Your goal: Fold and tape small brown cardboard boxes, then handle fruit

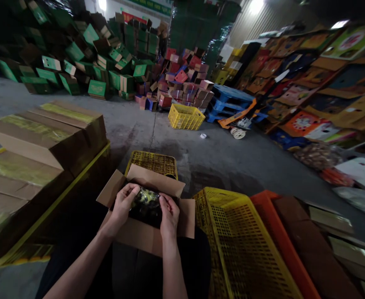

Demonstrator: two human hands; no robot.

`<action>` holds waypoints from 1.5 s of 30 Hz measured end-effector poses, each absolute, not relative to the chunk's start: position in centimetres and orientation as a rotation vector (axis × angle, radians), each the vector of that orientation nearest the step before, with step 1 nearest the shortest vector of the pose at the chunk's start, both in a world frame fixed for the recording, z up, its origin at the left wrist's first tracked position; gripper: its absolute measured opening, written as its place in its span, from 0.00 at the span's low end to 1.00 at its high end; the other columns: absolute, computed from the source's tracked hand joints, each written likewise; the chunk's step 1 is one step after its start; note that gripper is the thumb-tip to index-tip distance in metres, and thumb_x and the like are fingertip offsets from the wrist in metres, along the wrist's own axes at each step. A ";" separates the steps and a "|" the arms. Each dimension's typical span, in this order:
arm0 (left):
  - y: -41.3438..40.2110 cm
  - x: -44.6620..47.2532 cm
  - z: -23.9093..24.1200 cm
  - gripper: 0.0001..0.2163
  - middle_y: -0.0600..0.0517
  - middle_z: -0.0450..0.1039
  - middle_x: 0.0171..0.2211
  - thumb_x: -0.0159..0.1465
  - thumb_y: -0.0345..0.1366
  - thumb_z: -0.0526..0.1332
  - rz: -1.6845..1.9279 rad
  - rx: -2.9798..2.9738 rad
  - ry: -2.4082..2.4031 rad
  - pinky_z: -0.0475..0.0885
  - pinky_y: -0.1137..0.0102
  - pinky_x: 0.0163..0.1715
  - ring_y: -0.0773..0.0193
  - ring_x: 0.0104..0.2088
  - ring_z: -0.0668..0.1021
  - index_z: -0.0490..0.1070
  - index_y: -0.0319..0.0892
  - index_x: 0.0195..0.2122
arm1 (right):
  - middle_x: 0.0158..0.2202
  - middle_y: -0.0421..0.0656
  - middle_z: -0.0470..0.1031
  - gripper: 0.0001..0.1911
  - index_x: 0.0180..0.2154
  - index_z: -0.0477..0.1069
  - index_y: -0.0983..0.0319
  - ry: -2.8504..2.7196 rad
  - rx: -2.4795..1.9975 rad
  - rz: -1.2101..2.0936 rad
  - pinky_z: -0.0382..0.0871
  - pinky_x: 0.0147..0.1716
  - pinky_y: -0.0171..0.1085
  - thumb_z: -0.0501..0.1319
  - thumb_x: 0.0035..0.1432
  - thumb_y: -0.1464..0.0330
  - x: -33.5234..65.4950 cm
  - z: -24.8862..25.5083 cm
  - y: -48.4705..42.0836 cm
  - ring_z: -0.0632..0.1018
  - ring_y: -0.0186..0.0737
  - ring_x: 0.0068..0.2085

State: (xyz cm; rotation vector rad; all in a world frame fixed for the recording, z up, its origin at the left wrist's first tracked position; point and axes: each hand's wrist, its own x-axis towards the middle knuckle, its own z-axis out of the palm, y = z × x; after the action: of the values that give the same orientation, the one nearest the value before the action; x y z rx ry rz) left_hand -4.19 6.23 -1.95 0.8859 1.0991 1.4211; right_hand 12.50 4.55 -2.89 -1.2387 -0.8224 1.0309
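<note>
An open cardboard box [145, 243] sits at my lap with its flaps folded outward. Over its opening, both hands pinch a shiny clear plastic pack [149, 196] with dark and yellow-green contents that I cannot make out. My left hand [123, 203] grips the pack's left end between thumb and fingers. At the right end, my right hand [169, 211] has its thumb and fingers closed on the plastic. Below the pack, dark glossy contents [148, 216] show inside the box, too dim to identify.
Taped cartons [45, 137] stand on a yellow crate at left. A yellow crate [232, 216] and an orange crate [271, 199] stand close at right. Another yellow crate [157, 160] lies beyond the box. Farther off are a yellow basket [187, 116], blue pallets [229, 99] and heaped cartons [98, 74].
</note>
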 end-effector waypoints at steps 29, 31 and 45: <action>5.9 -3.9 -0.2 0.18 0.50 0.76 0.36 0.65 0.51 0.62 1.242 1.286 1.127 0.71 0.69 0.39 0.60 0.37 0.78 0.74 0.40 0.42 | 0.45 0.45 0.82 0.20 0.47 0.80 0.58 -0.966 -1.216 1.090 0.73 0.49 0.43 0.70 0.55 0.57 12.5 -1.9 3.6 0.80 0.48 0.46; 6.0 -3.8 -0.2 0.19 0.47 0.78 0.44 0.65 0.51 0.62 1.283 1.226 1.060 0.72 0.66 0.47 0.56 0.46 0.79 0.73 0.40 0.47 | 0.43 0.46 0.83 0.18 0.44 0.81 0.60 -0.930 -1.249 1.030 0.74 0.46 0.42 0.69 0.56 0.56 12.7 -2.2 3.6 0.81 0.48 0.44; 5.8 -3.8 -1.0 0.33 0.43 0.76 0.52 0.55 0.45 0.73 1.210 1.078 0.923 0.72 0.57 0.55 0.50 0.53 0.78 0.63 0.43 0.58 | 0.52 0.47 0.79 0.21 0.50 0.76 0.58 -0.883 -1.133 1.027 0.68 0.58 0.48 0.68 0.57 0.58 12.5 -3.1 4.2 0.77 0.49 0.55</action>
State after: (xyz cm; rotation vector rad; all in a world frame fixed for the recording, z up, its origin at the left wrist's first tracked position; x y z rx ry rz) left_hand -3.81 5.78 -1.04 1.0779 0.9233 1.2100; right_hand 12.54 4.23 -3.06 -1.1329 -0.8831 1.0271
